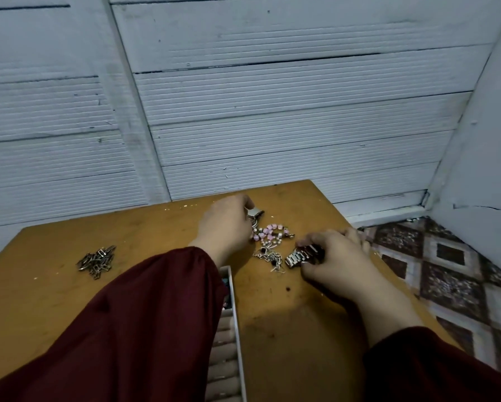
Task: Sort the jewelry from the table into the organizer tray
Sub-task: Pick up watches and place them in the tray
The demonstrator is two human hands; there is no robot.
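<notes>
A small heap of jewelry lies at the far middle of the brown table (162, 227): a pink beaded bracelet (268, 232), thin silver chains with dark stones (271, 258) and a silver metal watch (298, 256). My right hand (336, 256) grips the silver watch at the heap's right side. My left hand (229, 224) rests on the heap's left side, its fingers closed around a second silver watch (254, 213). The organizer tray (233, 329) with padded ring rolls sits near me, mostly hidden under my dark red left sleeve.
A pile of bronze hair clips (97, 261) lies at the table's left. A white plank wall stands behind the table. The table's right edge drops to a patterned floor (446, 271).
</notes>
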